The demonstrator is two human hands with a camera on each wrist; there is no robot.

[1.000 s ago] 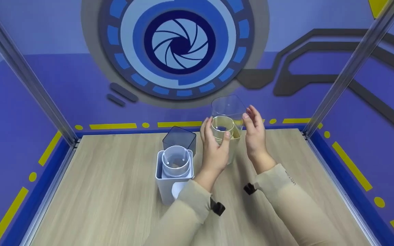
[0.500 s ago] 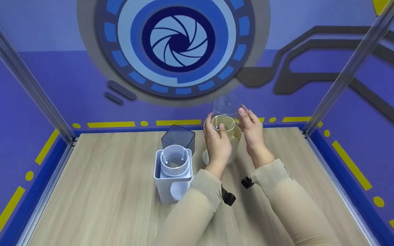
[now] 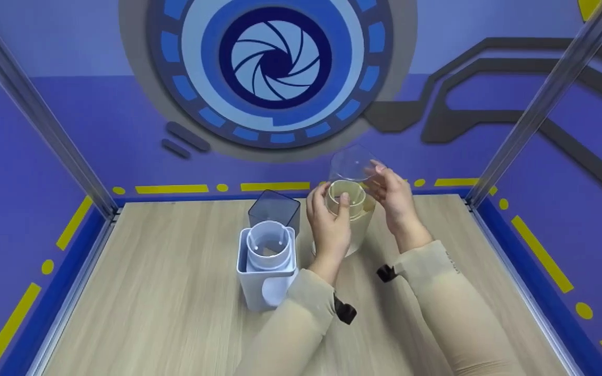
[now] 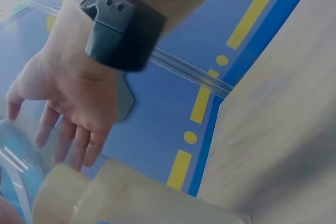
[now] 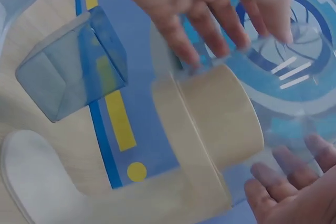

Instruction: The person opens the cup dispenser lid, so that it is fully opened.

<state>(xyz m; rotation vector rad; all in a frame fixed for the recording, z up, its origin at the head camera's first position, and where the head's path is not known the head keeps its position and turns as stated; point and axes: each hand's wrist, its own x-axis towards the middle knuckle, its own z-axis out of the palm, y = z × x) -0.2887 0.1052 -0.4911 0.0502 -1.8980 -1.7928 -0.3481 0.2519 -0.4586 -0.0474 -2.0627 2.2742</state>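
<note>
Landmark: the white holder (image 3: 267, 271), standing on the wooden worktop (image 3: 149, 303), nearest the viewer. It carries a white round insert in its square body; what lies inside the insert cannot be made out.

Just right of the white holder and a little farther back stands the beige holder (image 3: 352, 222), upright on the worktop. The left hand (image 3: 330, 230) wraps its near side, thumb on the rim of the beige inner cylinder, apparently to steady it. The left wrist view is blurred and shows the fingers spread near the beige body, so how firm the grip is cannot be judged.

Above that holder, farther from the white one, the right hand (image 3: 395, 201) pinches the clear cover (image 3: 354, 164) by its right edge, tilted over the beige cylinder. Whether cover and cylinder touch cannot be told; the cover's outline is faint.

Directly behind the white holder sits a dark tinted cover (image 3: 275, 210), part hidden by it.
</note>
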